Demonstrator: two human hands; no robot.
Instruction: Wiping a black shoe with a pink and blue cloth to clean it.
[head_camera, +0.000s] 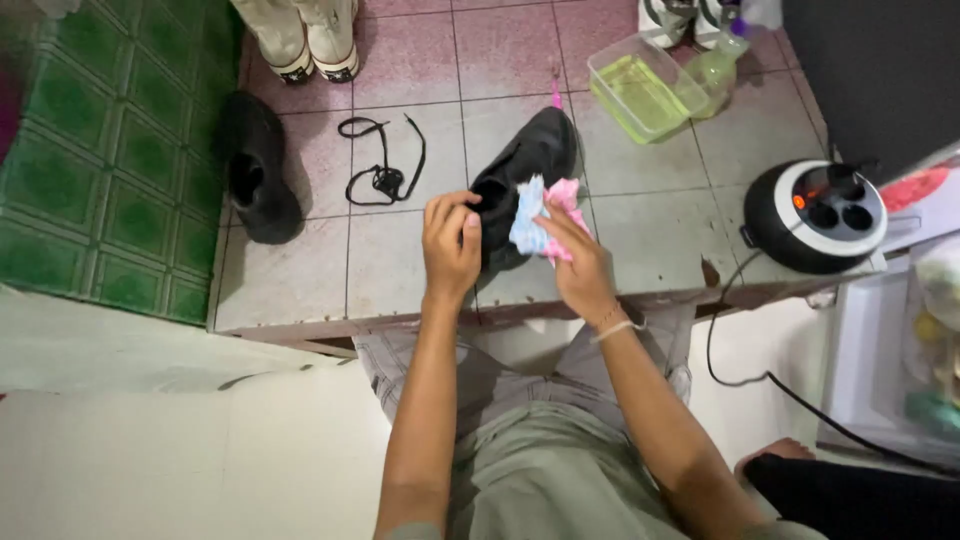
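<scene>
A black shoe (535, 155) lies on the pale tiled ledge (300, 290), toe pointing away from me. My left hand (450, 245) grips its heel end and holds it steady. My right hand (580, 265) is closed on a crumpled pink and light-blue cloth (540, 215) pressed against the shoe's right side near the heel. A second black shoe (255, 170) rests at the ledge's left side, away from both hands. A loose black shoelace (380, 165) lies between the two shoes.
A clear tub of yellowish liquid (640, 95) stands at the back right beside a small bottle (715, 65). A round black-and-white cable reel (815, 215) with a trailing cord sits at the right edge. Pale shoes (305, 40) stand at the back. Green tiles (110, 150) cover the left.
</scene>
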